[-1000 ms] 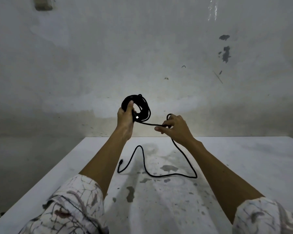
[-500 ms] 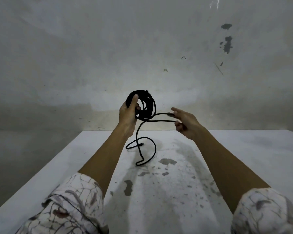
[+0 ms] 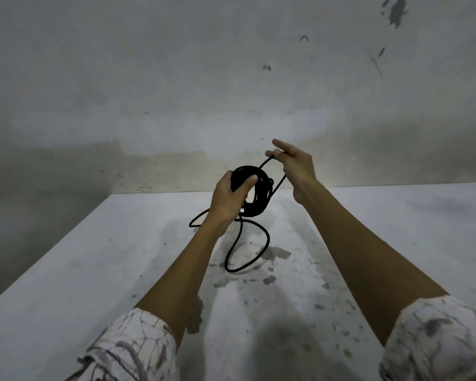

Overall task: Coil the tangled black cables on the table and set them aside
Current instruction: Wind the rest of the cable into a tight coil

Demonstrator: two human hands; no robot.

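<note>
I'm holding the coil (image 3: 254, 193) up above the far part of the table (image 3: 396, 243), left hand (image 3: 228, 200) wrapped around its near side with my thumb laid across the top strands. My right hand (image 3: 296, 167) is up and slightly beyond it, pinching one loop of the cable (image 3: 272, 174) between thumb and fingers, index finger sticking out. The loose tail (image 3: 248, 254) drops from the coil and curls on the tabletop right below, in a big loop plus a smaller one peeking out left of my wrist.

Plenty of room: the table's left edge (image 3: 47, 259) runs diagonally well away from my arm, the far edge meets the wall (image 3: 176, 78) just behind my hands, and the right side stretches out of frame.

Compared to half a second ago, my right hand has swung from out at the side up over the coil, and the tail on the table has gathered closer under it.

Count: one cable, one coil, two hands, two patterned sleeves (image 3: 132, 350).
</note>
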